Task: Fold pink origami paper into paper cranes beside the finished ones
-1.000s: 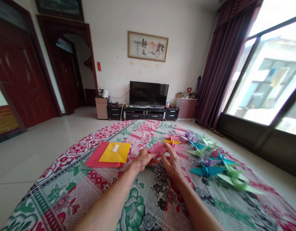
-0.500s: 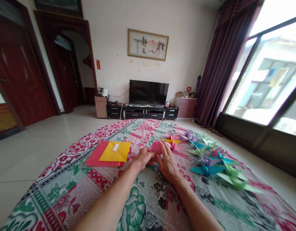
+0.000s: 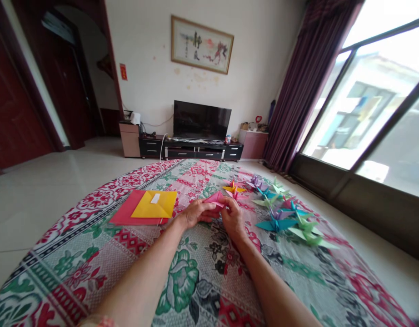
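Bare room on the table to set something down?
Free: tablecloth left of the left forearm, nearer than the red paper and yellow paper; also between that and the right forearm. Crowded: beyond and right of the right hand, where paper cranes cluster.

I see left hand [image 3: 198, 212], right hand [image 3: 234, 219], both bare. Left forearm [image 3: 141, 268] and right forearm [image 3: 267, 274] behind them: bare too, widening away from the hands. Well behind the left hand, a reddish patterned patch [image 3: 106, 322]; can't tell if it's sleeve cloth.
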Demonstrator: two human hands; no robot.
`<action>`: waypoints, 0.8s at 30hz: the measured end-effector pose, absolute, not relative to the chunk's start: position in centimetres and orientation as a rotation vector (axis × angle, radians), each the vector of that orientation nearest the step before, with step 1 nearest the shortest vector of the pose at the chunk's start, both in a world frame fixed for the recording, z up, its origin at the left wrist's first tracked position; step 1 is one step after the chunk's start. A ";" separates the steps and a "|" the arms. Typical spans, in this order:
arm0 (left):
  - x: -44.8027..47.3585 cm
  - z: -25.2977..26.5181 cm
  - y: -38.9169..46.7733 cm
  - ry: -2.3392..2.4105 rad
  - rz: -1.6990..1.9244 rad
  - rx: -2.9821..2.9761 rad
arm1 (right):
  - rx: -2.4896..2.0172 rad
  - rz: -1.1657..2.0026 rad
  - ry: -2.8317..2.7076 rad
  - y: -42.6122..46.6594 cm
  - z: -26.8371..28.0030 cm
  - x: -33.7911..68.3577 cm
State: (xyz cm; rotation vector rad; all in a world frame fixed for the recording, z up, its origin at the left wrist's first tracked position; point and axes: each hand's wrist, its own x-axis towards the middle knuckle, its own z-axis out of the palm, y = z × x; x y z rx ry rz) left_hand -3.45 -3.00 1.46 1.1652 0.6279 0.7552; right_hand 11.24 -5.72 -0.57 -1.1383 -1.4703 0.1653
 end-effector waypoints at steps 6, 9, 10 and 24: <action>-3.4 1.5 -2.6 0.669 0.739 1.107 | -1.101 0.166 -1.524 -6.0 -0.3 11.0; -2.9 1.3 -2.5 0.736 0.793 1.085 | -1.080 0.232 -1.531 -6.1 -0.3 11.1; -2.8 1.2 -2.4 0.746 0.811 1.073 | -1.076 0.252 -1.533 -6.1 -0.3 11.2; -1.6 0.0 -2.4 0.653 1.106 1.053 | -1.312 0.424 -1.245 -5.3 -0.4 11.1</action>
